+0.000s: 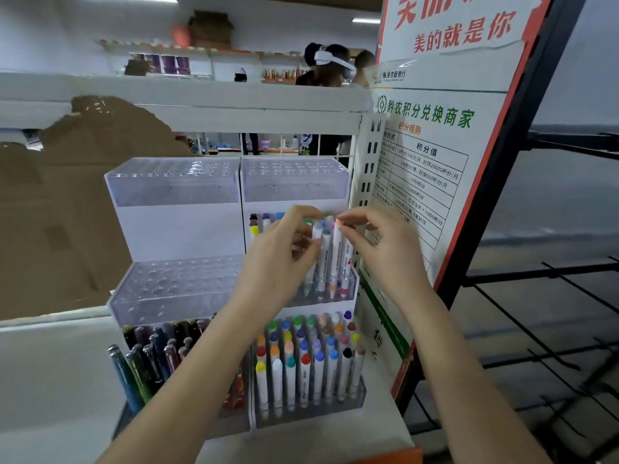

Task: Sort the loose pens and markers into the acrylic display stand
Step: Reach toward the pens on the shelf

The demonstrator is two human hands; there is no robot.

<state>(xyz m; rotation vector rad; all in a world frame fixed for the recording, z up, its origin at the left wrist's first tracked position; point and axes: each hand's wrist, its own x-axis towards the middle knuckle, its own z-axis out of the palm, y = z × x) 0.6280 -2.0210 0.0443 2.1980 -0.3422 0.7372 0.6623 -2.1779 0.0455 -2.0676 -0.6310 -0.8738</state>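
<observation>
Acrylic display stand at centre frame, on a white shelf, stepped in tiers and split into two columns. Top tiers both bare of pens; middle-left tier likewise showing only vacant holes. Lower-left tier packed with dark metallic pens; lower-right tier filled with white-bodied markers under coloured caps. Middle-right tier, just right of centre, partly stocked with markers, both hands working there. Left hand curled round a cluster of upright markers, thumb pressed on their barrels, so grip closed on that cluster. Right hand pinched thumb and forefinger on the pink cap of one white marker, standing upright with its lower end down among the tier's holes. Printed notice board leaned at right, beside a black wire rack. Brown blurred patch spread across left frame.
</observation>
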